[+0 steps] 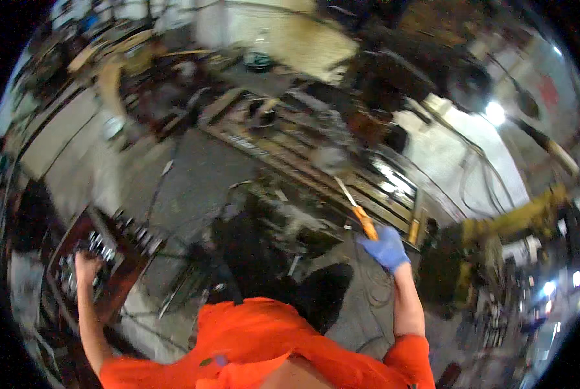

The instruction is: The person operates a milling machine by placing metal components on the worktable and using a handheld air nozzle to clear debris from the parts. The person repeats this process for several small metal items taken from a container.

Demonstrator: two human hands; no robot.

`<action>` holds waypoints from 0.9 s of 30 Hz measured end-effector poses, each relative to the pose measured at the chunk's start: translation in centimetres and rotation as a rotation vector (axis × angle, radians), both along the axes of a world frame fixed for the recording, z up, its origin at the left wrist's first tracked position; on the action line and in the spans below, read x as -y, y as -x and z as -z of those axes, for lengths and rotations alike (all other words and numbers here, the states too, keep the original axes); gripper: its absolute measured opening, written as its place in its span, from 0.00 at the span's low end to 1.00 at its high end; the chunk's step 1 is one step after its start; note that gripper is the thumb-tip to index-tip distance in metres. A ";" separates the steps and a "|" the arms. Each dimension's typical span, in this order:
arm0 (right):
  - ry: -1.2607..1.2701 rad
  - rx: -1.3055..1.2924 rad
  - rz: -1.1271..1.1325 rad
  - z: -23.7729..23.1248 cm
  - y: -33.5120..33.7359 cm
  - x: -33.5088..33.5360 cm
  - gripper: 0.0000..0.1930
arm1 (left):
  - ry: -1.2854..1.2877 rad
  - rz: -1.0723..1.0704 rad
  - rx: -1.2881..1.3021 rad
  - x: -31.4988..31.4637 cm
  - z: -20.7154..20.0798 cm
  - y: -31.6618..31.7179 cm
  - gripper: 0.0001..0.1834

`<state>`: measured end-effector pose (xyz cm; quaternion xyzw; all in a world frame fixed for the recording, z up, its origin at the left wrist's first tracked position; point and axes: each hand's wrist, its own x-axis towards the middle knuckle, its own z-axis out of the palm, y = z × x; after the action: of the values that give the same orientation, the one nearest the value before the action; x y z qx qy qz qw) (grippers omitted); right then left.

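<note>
My right hand [386, 249], in a blue glove, is closed around an orange-handled tool [366, 223] with a thin pale shaft. The shaft points up and left over the slotted metal machine table [283, 162]; blur hides what kind of tip it has. Far to the left, my bare left hand [87, 267] reaches into a reddish-brown box [126, 280]. Small shiny metal parts [98, 245] lie in the box around that hand. Its fingers are smeared and partly hidden among them, so whether they grip a part does not show.
A clear bottle [259, 55] stands behind the machine table. Dark machinery [394, 78] rises at its far end. A yellow machine arm [523, 217] is on the right, with a bright lamp [495, 113] beyond. Loose cable [374, 285] trails across the floor near my right arm.
</note>
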<state>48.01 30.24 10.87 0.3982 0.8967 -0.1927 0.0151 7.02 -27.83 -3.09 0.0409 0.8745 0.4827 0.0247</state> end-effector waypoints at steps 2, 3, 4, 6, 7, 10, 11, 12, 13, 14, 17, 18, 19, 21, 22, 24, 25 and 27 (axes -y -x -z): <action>0.012 0.009 -0.067 1.8 -0.8 1.4 0.20 | 0.194 -0.040 0.075 -1.4 -5.3 -0.6 0.09; -0.010 -0.016 -0.126 2.5 -0.6 2.3 0.18 | 0.114 -0.036 0.039 -1.3 -4.9 0.3 0.08; 0.093 -0.074 -0.164 3.2 0.1 3.7 0.18 | -0.177 -0.057 0.107 -1.4 -4.7 0.9 0.07; 0.208 -0.046 -0.220 2.1 2.0 7.7 0.19 | -0.591 0.060 0.284 -7.5 -7.8 -0.6 0.12; 0.120 -0.020 -0.344 1.9 3.5 9.1 0.21 | -0.682 0.032 0.239 -11.2 -8.9 -2.2 0.15; 0.118 0.012 -0.495 0.7 7.4 11.9 0.21 | -0.818 0.358 0.417 -18.0 -8.3 -3.2 0.19; 0.076 -0.032 -0.547 1.0 8.1 12.3 0.21 | -0.874 0.467 0.481 -20.7 -7.0 -3.0 0.19; 0.043 -0.025 -0.555 0.7 8.7 12.2 0.20 | -0.866 0.432 0.510 -23.8 -7.6 -4.4 0.18; 0.028 0.026 -0.547 1.0 9.1 11.8 0.21 | -0.943 0.463 0.543 -26.9 -8.8 -6.2 0.15; 0.048 0.007 -0.548 1.0 9.3 11.5 0.22 | -0.971 0.524 0.592 -28.7 -7.6 -6.4 0.13; 0.142 0.173 -0.459 -0.5 9.4 9.9 0.23 | -1.015 0.686 0.698 -33.4 -4.8 -7.6 0.09; 0.179 0.260 -0.411 -0.9 9.1 9.5 0.23 | -1.011 0.667 0.732 -34.8 -4.2 -8.2 0.08; 0.141 0.266 -0.420 -0.5 8.6 9.1 0.24 | -0.984 0.700 0.745 -35.8 -3.6 -8.5 0.09; 0.060 0.273 -0.422 1.1 7.2 8.0 0.24 | -0.927 0.787 0.770 -38.0 -2.9 -9.0 0.10; 0.100 0.191 -0.415 1.5 6.4 7.5 0.24 | -0.892 0.808 0.754 -38.6 -2.7 -9.4 0.15; 0.121 0.005 -0.426 0.9 4.7 5.8 0.23 | -0.907 0.838 0.800 -39.4 -4.0 -10.0 0.18; 0.127 -0.087 -0.430 0.5 3.9 4.8 0.22 | -0.913 0.852 0.825 -39.9 -4.4 -10.1 0.20; 0.205 -0.221 -0.200 0.0 2.5 2.5 0.18 | -0.963 0.853 0.836 -40.7 -4.8 -10.3 0.19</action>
<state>45.51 27.79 10.83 0.2798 0.9037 -0.3232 -0.0240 17.34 12.90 1.74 0.1951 0.3940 0.7345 0.5170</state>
